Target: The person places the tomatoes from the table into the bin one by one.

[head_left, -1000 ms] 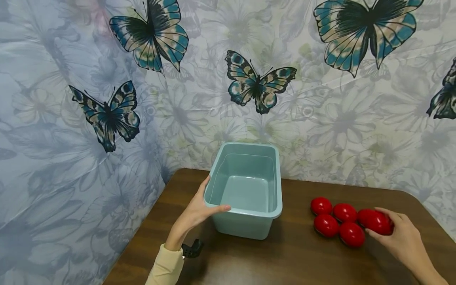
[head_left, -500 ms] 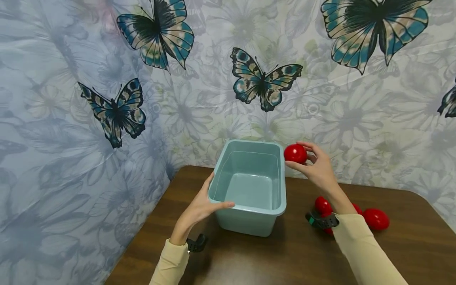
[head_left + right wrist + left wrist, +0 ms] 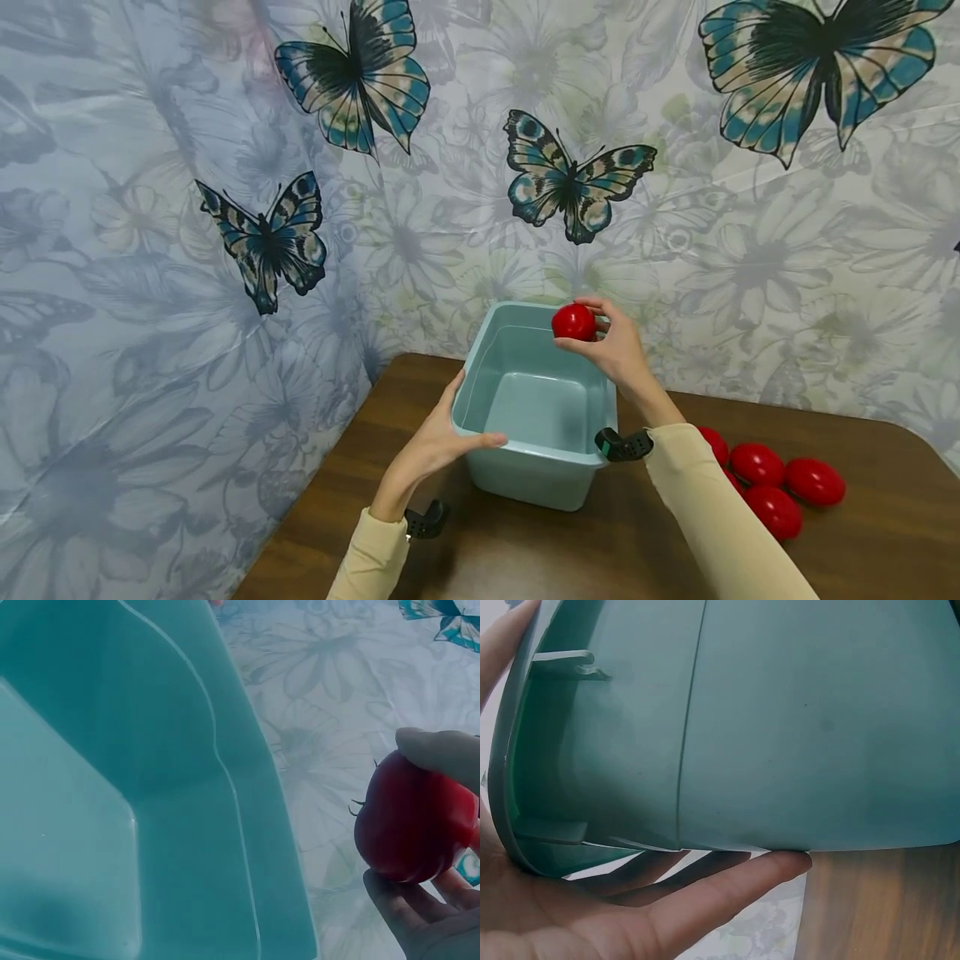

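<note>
A light teal plastic tub [image 3: 525,460] stands on the table with nothing seen inside it. My left hand [image 3: 427,450] grips its near left corner, thumb over the front rim; in the left wrist view the fingers [image 3: 727,900] lie along the outer wall. Up at the tub's far right corner, my right hand [image 3: 621,346] holds a glossy red tomato [image 3: 573,322] between thumb and fingers. The right wrist view shows thin dark stem tips on that tomato [image 3: 412,821], close to the tub's rim [image 3: 281,817].
Several more red tomatoes [image 3: 776,512] lie clustered on the brown wooden table [image 3: 877,533] to the right, partly behind the right sleeve [image 3: 712,500]. A butterfly-patterned cloth [image 3: 420,250] hangs behind the table. Each wrist wears a black band [image 3: 427,520].
My right hand has taken a tomato from the cluster and carried it left and up to the tub's far right corner. The left hand keeps its hold on the tub.
</note>
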Demonstrator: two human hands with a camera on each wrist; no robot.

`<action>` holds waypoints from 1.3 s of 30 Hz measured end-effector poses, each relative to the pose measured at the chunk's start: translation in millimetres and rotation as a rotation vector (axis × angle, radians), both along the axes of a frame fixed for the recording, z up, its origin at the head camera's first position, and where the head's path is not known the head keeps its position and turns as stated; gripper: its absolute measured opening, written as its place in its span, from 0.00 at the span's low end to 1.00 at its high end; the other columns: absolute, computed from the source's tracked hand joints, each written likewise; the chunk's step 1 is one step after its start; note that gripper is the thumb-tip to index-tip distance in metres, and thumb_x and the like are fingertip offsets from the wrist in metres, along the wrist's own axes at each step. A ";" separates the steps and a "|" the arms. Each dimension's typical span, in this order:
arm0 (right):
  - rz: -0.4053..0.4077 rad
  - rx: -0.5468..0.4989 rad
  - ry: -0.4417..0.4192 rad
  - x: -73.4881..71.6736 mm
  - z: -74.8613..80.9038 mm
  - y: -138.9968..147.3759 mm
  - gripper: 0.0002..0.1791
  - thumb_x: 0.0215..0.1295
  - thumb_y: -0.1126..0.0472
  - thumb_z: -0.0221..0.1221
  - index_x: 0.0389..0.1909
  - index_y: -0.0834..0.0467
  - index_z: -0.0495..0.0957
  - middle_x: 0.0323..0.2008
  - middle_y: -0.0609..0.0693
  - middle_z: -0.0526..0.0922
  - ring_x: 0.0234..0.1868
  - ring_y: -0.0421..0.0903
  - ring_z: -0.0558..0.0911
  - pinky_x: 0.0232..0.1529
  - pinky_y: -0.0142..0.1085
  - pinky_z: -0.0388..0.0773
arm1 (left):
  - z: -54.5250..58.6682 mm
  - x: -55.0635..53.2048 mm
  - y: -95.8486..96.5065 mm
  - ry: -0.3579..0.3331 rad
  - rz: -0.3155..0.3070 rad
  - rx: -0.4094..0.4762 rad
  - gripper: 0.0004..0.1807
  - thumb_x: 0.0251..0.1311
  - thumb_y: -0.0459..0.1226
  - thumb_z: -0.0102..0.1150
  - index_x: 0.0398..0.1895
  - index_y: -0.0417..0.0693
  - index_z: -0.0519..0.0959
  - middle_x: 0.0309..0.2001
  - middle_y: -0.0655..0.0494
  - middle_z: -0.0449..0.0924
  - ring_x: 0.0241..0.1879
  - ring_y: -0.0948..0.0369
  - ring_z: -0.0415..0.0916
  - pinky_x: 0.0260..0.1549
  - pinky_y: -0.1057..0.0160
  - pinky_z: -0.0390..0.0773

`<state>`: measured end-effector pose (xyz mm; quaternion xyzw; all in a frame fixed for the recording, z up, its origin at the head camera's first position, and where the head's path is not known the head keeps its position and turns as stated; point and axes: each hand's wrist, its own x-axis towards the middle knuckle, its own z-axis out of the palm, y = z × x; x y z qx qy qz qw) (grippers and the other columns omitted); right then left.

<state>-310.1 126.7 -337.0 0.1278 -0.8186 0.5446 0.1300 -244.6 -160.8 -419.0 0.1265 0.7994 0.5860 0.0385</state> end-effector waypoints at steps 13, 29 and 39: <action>-0.017 -0.010 -0.064 -1.4 -7.9 -5.2 0.37 0.63 0.63 0.74 0.71 0.62 0.71 0.67 0.65 0.71 0.62 0.63 0.74 0.57 0.52 0.80 | 1.0 -0.4 -2.7 -0.011 0.020 -0.018 0.72 0.46 0.52 0.85 0.87 0.58 0.42 0.81 0.46 0.53 0.74 0.44 0.63 0.70 0.37 0.65; -0.016 0.041 -0.101 -1.2 -11.2 -4.7 0.38 0.62 0.62 0.74 0.72 0.60 0.70 0.68 0.65 0.72 0.63 0.64 0.74 0.60 0.56 0.79 | 0.2 -0.7 -1.4 0.004 -0.013 -0.009 0.70 0.50 0.52 0.82 0.87 0.55 0.41 0.80 0.43 0.55 0.72 0.42 0.64 0.68 0.37 0.67; 0.071 0.009 -0.107 5.8 -6.8 2.8 0.38 0.64 0.65 0.72 0.73 0.62 0.68 0.68 0.68 0.72 0.68 0.68 0.74 0.65 0.62 0.74 | 0.1 -1.4 -0.1 -0.004 -0.025 0.014 0.70 0.50 0.51 0.83 0.87 0.57 0.40 0.80 0.43 0.56 0.72 0.42 0.65 0.69 0.38 0.68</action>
